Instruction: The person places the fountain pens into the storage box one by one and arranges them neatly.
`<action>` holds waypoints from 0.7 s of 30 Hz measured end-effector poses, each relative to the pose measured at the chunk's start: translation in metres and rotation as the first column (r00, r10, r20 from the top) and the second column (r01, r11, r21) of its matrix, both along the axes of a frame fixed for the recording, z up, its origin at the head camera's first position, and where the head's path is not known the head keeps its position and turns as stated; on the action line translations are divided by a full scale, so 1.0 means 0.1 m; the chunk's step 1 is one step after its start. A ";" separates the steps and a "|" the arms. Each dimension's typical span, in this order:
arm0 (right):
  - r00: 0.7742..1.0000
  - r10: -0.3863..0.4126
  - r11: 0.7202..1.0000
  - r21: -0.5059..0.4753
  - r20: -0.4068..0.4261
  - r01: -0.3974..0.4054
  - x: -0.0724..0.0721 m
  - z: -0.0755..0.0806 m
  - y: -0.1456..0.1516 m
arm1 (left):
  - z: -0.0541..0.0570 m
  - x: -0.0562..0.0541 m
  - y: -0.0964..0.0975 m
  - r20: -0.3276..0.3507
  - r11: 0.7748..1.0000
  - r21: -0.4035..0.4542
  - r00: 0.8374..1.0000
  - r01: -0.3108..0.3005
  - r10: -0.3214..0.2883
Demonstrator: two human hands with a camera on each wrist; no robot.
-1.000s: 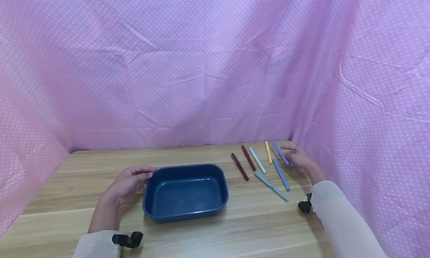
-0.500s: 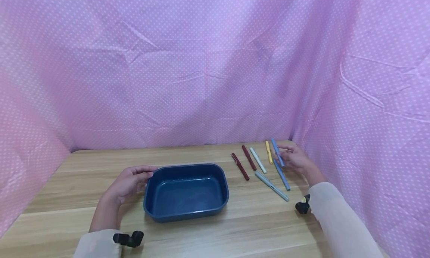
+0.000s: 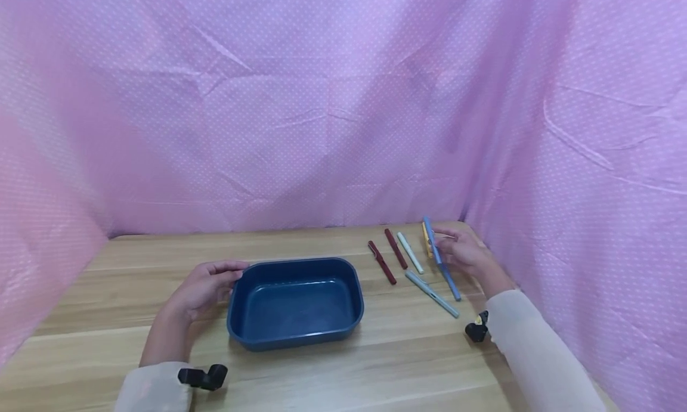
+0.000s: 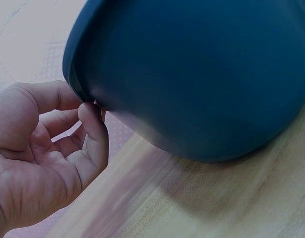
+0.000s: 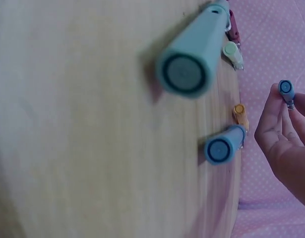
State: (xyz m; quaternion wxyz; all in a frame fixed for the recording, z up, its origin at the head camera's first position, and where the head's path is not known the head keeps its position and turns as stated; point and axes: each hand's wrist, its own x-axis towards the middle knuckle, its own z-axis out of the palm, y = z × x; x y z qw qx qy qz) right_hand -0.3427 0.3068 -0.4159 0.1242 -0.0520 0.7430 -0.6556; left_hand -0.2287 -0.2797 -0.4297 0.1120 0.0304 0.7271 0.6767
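My left hand [image 3: 206, 287] pinches the left end of a dark blue rectangular dish [image 3: 295, 341] by its rim; thumb and fingers meet at that edge in the left wrist view. On the right side of the table, my right hand [image 3: 464, 254] holds a blue pen [image 5: 286, 88] between thumb and fingers, raised off the wood. In the head view this pen overlaps a yellow pen [image 3: 426, 239] and the top of a second blue pen [image 3: 451, 284] lying on the table. A grey-green pen [image 3: 433, 294] lies just left of that one.
Two dark red pens [image 3: 382, 263] and a pale mint pen [image 3: 410, 253] lie between the dish and my right hand. A pink dotted curtain [image 3: 322, 132] hangs behind the wooden table [image 3: 300, 382] and along both sides.
The blue pen has been lifted and carried left by my right hand, turning more upright in the head view and now crossing the yellow pen. My left hand stays at the dish.
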 end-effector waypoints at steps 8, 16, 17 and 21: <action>0.999 0.034 0.999 -0.020 -0.019 -0.034 0.01 -0.01 -0.13 | 0.03 0.01 -0.01 -0.001 1.000 -0.016 1.000 -0.003 0.003; 0.999 0.051 0.999 -0.017 -0.018 -0.051 0.03 0.00 -0.27 | 0.01 0.00 -0.01 -0.001 1.000 0.020 1.000 0.000 0.000; 0.999 0.047 0.999 -0.016 -0.018 -0.047 0.04 0.01 -0.30 | 0.01 0.00 -0.01 0.000 1.000 0.024 1.000 0.000 0.000; 0.999 0.037 0.999 -0.028 -0.014 -0.037 0.07 0.04 -0.40 | -0.01 0.00 -0.01 -0.002 1.000 0.026 1.000 0.003 -0.003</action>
